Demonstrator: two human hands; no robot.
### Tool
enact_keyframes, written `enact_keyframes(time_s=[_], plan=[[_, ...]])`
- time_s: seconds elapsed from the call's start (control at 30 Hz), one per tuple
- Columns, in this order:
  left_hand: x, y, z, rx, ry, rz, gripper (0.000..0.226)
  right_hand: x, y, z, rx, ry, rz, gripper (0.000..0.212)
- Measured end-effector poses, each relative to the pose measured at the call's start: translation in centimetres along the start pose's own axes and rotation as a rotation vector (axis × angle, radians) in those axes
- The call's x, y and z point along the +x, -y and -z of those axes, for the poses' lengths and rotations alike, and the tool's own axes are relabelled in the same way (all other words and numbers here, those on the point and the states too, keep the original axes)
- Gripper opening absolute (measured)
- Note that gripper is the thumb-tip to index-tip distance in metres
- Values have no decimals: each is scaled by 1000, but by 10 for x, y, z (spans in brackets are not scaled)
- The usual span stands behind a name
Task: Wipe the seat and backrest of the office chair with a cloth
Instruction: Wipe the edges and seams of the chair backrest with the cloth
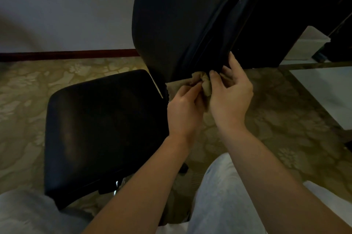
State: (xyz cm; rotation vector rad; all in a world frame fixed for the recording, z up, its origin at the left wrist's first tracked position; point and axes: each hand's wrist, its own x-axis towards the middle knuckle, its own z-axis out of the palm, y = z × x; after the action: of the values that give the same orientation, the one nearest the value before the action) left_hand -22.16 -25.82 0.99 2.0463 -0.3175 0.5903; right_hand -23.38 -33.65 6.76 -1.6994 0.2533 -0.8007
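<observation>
The office chair (167, 58) is black and smooth, with a faint sheen like leather, and it is turned side-on to the person. Its tall backrest (181, 15) rises to the top of the view, with soft creases running down its right edge. The wide, flat seat (102, 129) spreads out to the lower left. A small beige cloth (206, 86) is bunched into a wad at the bottom right corner of the backrest, just beside the gap between backrest and seat. Both hands hold it there. The left hand (183, 114) pinches the wad from below with curled fingers. The right hand (231, 98) grips it from the right with the thumb pressed on top, while its upper fingers reach up against the backrest's edge.

The chair stands on an olive carpet (285, 119) with a pale flower pattern. Behind it is a plain grey-white wall (66, 5) with a dark red-brown skirting board (66, 55) along its foot. A white box (310, 43) sits at the right, beside dark furniture. A light trouser leg (219, 195) shows below the forearms.
</observation>
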Motion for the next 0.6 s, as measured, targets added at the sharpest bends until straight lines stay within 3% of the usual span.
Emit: enact_keyframes(time_s=[0.3, 0.5, 0.6], plan=[[-23, 22, -16, 39, -7, 90, 23, 2, 1, 2, 39, 13, -15, 48], [-37, 39, -7, 24, 0, 128, 22, 16, 7, 25, 347, 214, -297, 30], [-30, 25, 0, -71, -46, 128, 27, 17, 9, 30, 381, 275, -312, 31]])
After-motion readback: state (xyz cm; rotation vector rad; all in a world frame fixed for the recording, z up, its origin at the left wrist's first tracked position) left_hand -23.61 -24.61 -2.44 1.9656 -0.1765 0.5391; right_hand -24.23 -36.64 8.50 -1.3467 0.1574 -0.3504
